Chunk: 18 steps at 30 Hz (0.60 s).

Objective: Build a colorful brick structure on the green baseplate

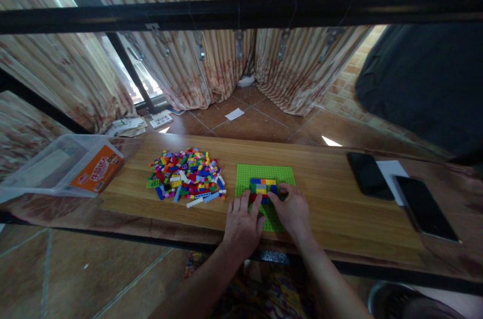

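A green studded baseplate [241,173] lies on the wooden board in front of me. Several toy building bricks [261,189] form a low rectangular block on it, in blue, yellow, orange, white and red. My left hand [242,222] rests over the near left part of this block, fingers stretched out, a fingertip touching the red bricks. On the right side, my right hand [295,209] has its thumb and forefinger bent around a dark blue brick at the block's edge. The fingers partly cover the block's near side, so the exact contact is hard to see.
A big pile of loose bricks [188,173] spreads left of the baseplate. Farther left stands a clear plastic box [56,170] with an orange label. Two dark phones [370,175] and white paper [390,175] lie at the right. A black bar [241,14] crosses beyond the board.
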Motion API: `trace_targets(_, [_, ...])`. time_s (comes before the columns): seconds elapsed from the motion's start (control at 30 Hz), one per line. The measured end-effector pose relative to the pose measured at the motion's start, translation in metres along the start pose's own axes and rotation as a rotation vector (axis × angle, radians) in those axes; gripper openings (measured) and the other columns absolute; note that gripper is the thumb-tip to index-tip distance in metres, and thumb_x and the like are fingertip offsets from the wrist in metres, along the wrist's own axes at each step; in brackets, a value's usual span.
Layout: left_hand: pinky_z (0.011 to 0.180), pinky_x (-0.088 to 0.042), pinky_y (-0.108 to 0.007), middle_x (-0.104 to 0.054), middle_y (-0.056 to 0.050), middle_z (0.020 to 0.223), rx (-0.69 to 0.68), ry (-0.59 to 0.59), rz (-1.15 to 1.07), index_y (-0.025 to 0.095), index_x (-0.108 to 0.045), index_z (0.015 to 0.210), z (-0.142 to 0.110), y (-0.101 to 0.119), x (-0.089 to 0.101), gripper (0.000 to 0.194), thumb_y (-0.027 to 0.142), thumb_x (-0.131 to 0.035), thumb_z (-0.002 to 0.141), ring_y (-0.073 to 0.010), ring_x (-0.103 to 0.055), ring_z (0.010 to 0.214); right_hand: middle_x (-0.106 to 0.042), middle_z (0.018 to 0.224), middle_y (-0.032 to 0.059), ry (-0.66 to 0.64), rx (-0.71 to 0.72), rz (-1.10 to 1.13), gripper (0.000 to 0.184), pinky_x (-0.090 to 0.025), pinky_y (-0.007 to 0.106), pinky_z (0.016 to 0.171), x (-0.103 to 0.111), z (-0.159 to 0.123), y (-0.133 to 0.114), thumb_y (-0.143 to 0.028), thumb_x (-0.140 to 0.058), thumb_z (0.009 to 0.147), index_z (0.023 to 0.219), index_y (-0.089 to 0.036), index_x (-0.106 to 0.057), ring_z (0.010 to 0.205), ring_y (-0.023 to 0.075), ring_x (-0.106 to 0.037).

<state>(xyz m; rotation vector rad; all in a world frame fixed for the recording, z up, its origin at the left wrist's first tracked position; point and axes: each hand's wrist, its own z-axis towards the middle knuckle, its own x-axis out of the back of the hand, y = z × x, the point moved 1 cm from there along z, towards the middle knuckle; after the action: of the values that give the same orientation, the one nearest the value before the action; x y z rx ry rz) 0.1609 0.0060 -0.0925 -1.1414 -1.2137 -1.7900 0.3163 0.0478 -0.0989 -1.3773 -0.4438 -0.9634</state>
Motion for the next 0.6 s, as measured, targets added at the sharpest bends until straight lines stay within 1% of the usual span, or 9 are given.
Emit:
trace_targets(0.13, [0.097,-0.041,-0.053,-0.045,-0.017,0.139,0.014,0.011,0.007,0.022,-0.046,0.138,0.0,0.0006,-0.001,0.055,0.033,-0.057,0.086,-0.0347,-0.046,0.119,-0.068,0.089,0.0106,-0.026,-0.029,-0.038,0.038,-0.044,0.038,0.078,0.0011,0.0018,-0.0033,-0.046,-0.063,0.076,0.098,-0.016,-0.065,0.082,0.0255,-0.061])
trace_targets(0.3, [0.097,-0.042,-0.053,-0.045,-0.017,0.138,0.041,0.005,0.022,0.021,-0.048,0.137,0.0011,0.0033,-0.0001,0.053,0.032,-0.057,0.086,-0.0341,-0.047,0.119,-0.068,0.086,0.0096,-0.071,-0.062,-0.027,0.035,-0.044,0.036,0.076,0.0022,0.0045,-0.006,-0.046,-0.064,0.075,0.094,-0.017,-0.066,0.08,0.0246,-0.061])
trace_targets(0.47, [0.098,-0.042,-0.051,-0.047,-0.015,0.137,0.049,0.01,0.05,0.023,-0.049,0.137,0.0016,0.0048,0.0007,0.05,0.031,-0.055,0.088,-0.0313,-0.047,0.119,-0.068,0.084,0.0072,-0.085,-0.081,-0.044,0.031,-0.044,0.036,0.076,-0.0014,0.0068,-0.0025,-0.043,-0.067,0.073,0.092,-0.018,-0.067,0.079,0.0232,-0.06])
trace_targets(0.6, [0.097,-0.043,-0.05,-0.049,-0.015,0.136,0.029,0.045,0.082,0.022,-0.05,0.136,0.0016,0.0042,-0.0012,0.05,0.032,-0.056,0.087,-0.0305,-0.049,0.117,-0.067,0.086,0.0074,-0.11,-0.093,-0.018,0.031,-0.044,0.035,0.076,-0.0048,0.0092,0.0018,-0.042,-0.068,0.072,0.093,-0.019,-0.067,0.081,0.0233,-0.061])
